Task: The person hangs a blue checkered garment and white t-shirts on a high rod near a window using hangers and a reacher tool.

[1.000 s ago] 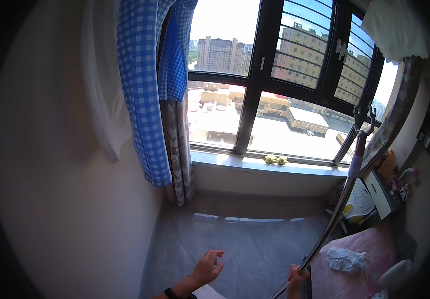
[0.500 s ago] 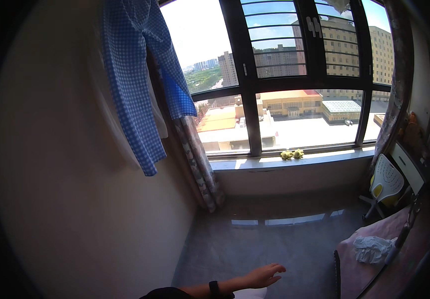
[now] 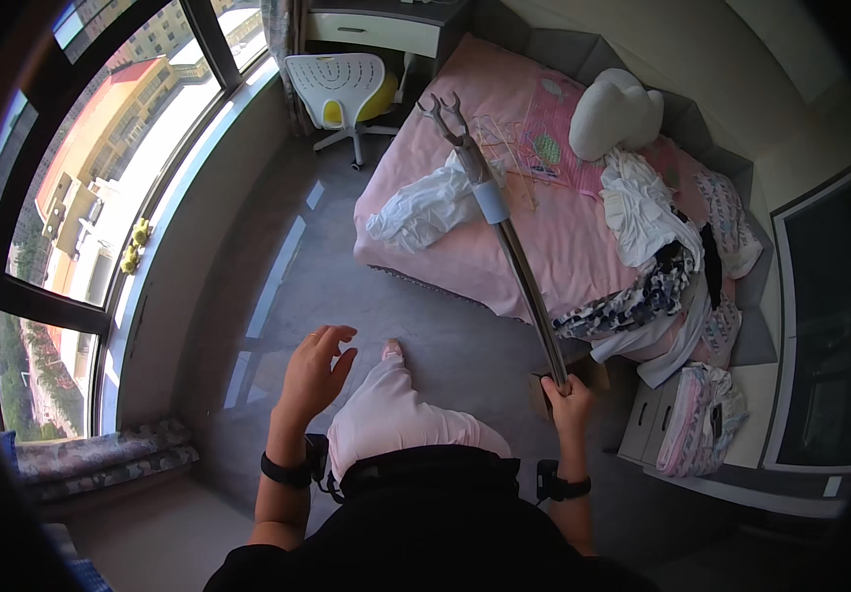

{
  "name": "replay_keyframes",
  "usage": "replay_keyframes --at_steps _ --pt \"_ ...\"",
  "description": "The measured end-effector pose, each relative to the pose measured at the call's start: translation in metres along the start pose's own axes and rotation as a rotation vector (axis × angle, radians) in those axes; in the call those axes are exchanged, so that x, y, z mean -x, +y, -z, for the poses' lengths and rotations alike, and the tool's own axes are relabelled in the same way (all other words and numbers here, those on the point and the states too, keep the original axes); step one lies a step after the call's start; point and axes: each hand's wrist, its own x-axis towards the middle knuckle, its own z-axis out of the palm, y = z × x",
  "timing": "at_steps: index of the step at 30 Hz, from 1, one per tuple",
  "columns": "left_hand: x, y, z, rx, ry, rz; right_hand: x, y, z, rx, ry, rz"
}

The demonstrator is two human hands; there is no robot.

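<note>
The right hand (image 3: 568,399) is closing tight around the bottom end of a long metal pole (image 3: 519,264), while the left hand (image 3: 312,370) is hovering open and empty off to the left of that grip, fingers spread above the grey floor (image 3: 347,286) with a pink-clad knee (image 3: 386,409) sitting between the two hands. From the grip the pole is slanting up and away over the pink bed (image 3: 544,227), its forked hook (image 3: 445,109) hanging just beyond the white cloth (image 3: 421,209) crumpled on the bed's near edge. Farther out, a clothes heap (image 3: 657,257) is lying right of the pole, a white pillow (image 3: 613,113) behind it, and a white chair (image 3: 347,84) is standing past the hook by the window (image 3: 90,187).
</note>
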Motion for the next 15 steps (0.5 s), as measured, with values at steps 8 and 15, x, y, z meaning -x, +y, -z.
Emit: replay_keyframes --at_steps 8,15 --pt "-0.145 -0.015 -0.021 -0.002 -0.202 -0.156 -0.069 0.0 -0.009 0.292 0.16 -0.093" --pt "-0.245 -0.002 -0.075 0.216 -0.452 -0.103 -0.155 0.029 -0.029 0.294 0.091 -0.243"
